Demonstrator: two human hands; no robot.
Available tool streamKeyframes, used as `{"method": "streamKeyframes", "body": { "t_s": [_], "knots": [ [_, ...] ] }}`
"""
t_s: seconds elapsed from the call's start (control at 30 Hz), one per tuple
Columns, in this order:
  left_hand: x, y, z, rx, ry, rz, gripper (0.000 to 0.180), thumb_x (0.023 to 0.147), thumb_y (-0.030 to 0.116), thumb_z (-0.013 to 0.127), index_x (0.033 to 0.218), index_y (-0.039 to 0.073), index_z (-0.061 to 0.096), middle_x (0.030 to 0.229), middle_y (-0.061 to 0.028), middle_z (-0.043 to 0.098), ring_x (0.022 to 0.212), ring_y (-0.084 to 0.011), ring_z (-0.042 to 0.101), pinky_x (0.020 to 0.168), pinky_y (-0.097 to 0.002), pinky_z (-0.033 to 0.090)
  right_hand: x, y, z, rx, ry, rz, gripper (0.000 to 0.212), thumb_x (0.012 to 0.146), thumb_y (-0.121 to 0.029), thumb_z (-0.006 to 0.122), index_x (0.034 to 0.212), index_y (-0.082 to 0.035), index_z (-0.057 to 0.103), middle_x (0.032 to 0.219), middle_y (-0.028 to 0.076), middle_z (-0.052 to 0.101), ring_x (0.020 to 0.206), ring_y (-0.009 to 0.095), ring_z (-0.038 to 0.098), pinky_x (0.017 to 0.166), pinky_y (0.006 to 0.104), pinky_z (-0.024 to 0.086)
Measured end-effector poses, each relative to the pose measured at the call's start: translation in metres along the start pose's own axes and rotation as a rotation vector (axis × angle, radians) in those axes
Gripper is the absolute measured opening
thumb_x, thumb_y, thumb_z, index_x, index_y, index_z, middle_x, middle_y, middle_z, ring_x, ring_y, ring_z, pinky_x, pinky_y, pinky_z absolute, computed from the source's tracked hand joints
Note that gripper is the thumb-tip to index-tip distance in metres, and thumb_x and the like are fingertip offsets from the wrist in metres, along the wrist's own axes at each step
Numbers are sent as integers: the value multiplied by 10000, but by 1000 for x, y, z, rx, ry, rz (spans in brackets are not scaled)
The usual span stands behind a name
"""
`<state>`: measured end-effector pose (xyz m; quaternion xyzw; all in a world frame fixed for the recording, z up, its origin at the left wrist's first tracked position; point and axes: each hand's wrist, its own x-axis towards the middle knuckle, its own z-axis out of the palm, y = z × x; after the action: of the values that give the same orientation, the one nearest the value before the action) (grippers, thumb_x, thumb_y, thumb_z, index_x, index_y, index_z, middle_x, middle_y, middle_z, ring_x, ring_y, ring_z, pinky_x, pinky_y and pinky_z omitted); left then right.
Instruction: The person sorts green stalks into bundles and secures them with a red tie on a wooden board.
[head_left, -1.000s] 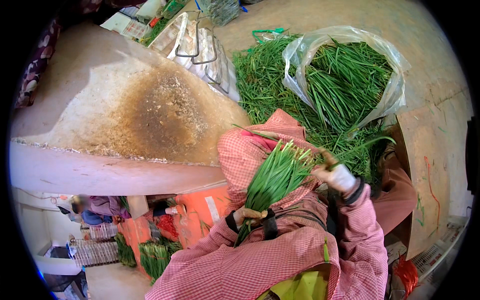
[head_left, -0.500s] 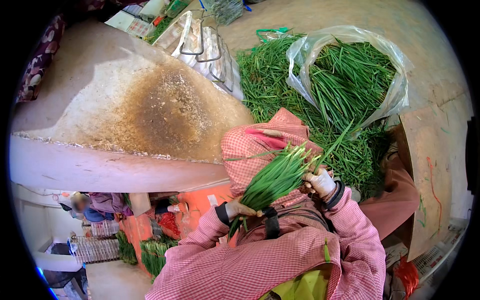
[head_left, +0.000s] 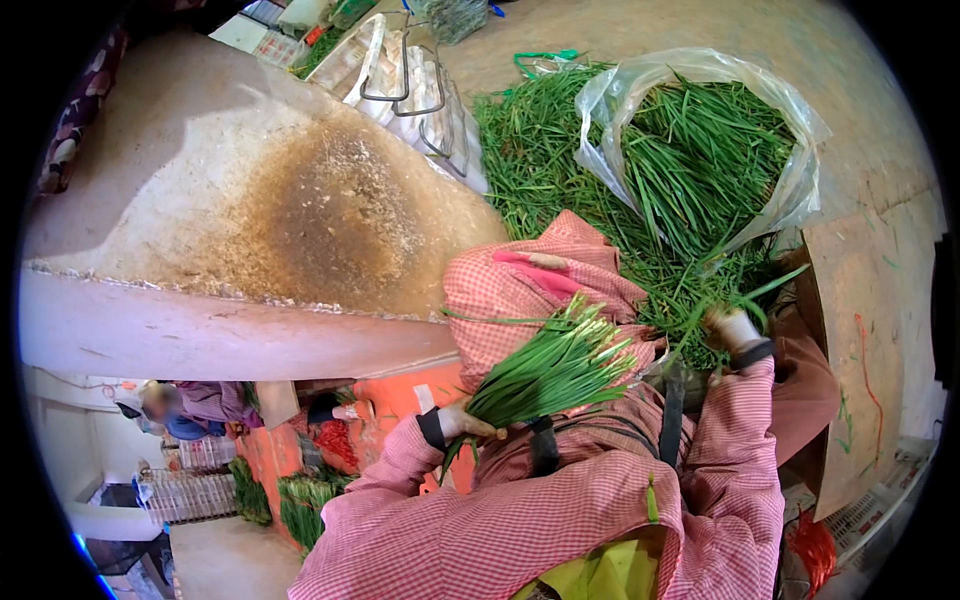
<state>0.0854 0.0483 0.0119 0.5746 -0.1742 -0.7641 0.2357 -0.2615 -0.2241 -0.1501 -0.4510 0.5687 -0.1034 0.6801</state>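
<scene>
Head view: left hand (head_left: pixel 463 420), six o'clock, clasps bunch (head_left: pixel 540 375); likely light, floppy, bruisable, best held mid-length, gently. Right hand (head_left: pixel 735 328), three o'clock, blurred; can't tell its grip.

We look over a tan floor (head_left: pixel 620 30) beside a pale slab (head_left: pixel 160 210) (a dark brown stain (head_left: pixel 345 215) spreads across it) lying partly in shadow; at lower left, we see a white wall (head_left: pixel 118 440).

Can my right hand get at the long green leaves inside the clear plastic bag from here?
Likely yes: your right hand is near the clear plastic bag, whose wide-open mouth exposes the long green leaves. Only scattered green leaves and the bag's near rim show between them.
</scene>
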Motion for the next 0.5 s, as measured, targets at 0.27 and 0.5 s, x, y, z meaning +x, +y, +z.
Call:
{"method": "streamKeyframes", "body": {
  "t_s": [0.27,0.5],
  "knots": [
    [-5,-5,9,117,143,-6,444,657,20,639,1079,31,501,866,-78,596,633,-94,527,522,-203,408,-58,-54,135,-371,-304,-795,584,620,-277,692,1102,-24,481,1045,176,518,988,275,483,859,338,366],
    [-4,-16,14,259,211,115,448,698,20,624,1117,26,467,954,-62,580,796,-119,551,674,-236,456,-15,-14,112,356,21,-261,172,792,-154,540,792,15,571,585,25,518,469,78,460,457,196,391]
  ]
}}
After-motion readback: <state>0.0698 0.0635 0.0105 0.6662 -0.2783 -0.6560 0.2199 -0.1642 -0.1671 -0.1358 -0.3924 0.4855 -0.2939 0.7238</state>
